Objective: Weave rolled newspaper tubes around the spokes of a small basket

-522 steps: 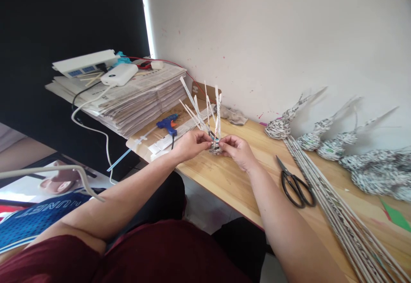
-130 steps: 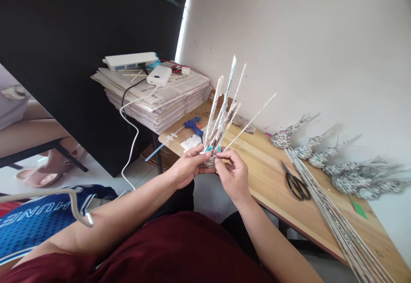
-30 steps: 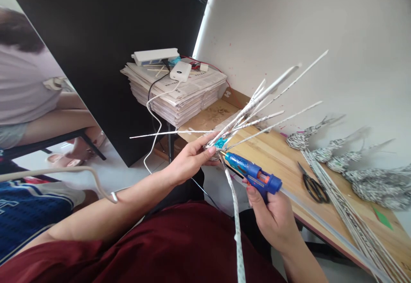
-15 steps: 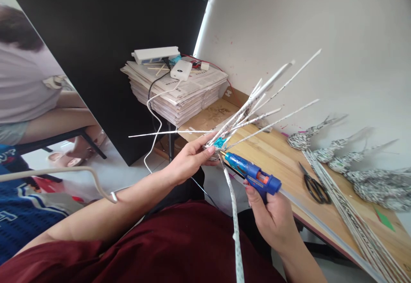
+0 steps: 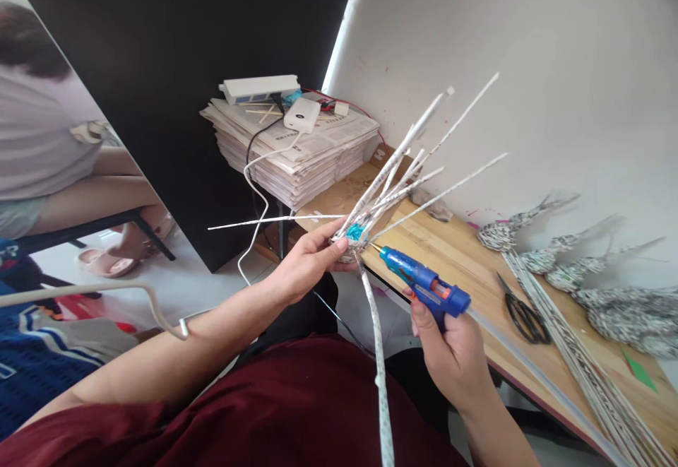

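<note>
My left hand (image 5: 312,255) is closed round the base of a small woven newspaper piece (image 5: 347,257). Several rolled paper sticks (image 5: 395,163) fan up and to the right out of it, and one long stick (image 5: 377,354) hangs down toward my lap. Bright blue material (image 5: 356,232) sits inside the weave. In my right hand (image 5: 450,347) is a blue glue gun (image 5: 424,280), gripped by its handle, with a long clear glue stick (image 5: 551,382) out of its back end. The nozzle points at the weave and stands slightly apart from it.
On the wooden table (image 5: 450,241) lie black scissors (image 5: 524,315), a bundle of paper sticks (image 5: 577,361) and several woven newspaper pieces (image 5: 625,315). A newspaper stack (image 5: 296,163) carries a power strip (image 5: 259,89) and a white power bank (image 5: 301,115). Another person (image 5: 47,135) sits at left.
The glue gun's nozzle has drawn back a little to the right from the weave. My left hand and the woven piece have shifted slightly left, and the sticks swung left too.
</note>
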Tool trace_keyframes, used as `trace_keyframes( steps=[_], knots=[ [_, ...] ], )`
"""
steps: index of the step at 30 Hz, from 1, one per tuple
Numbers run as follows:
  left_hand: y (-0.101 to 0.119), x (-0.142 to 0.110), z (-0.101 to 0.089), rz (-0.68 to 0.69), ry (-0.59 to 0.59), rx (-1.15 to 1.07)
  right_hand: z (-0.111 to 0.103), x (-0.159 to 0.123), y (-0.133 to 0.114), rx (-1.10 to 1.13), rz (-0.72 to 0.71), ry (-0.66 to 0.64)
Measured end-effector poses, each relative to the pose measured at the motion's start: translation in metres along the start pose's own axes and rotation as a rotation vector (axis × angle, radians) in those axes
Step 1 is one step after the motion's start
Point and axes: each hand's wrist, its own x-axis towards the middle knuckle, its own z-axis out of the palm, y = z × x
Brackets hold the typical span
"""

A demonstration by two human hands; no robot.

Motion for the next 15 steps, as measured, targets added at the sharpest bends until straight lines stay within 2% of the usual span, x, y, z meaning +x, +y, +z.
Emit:
trace_keyframes(
  steps=[5, 7, 11, 15],
  knots=[
    [0.005, 0.004, -0.017, 0.036, 0.049, -0.028, 0.007, 0.028, 0.015, 0.215, 0.211, 0.048],
    [0.009, 0.005, -0.026, 0.061, 0.076, -0.026, 0.009, 0.045, 0.023, 0.262, 0.253, 0.059],
    [0.022, 0.005, -0.042, 0.112, 0.153, -0.005, 0.019, 0.086, 0.041, 0.300, 0.242, 0.071],
    [0.034, 0.002, -0.054, 0.141, 0.202, -0.006, 0.039, 0.121, 0.045, 0.383, 0.175, 0.123]
  ],
)
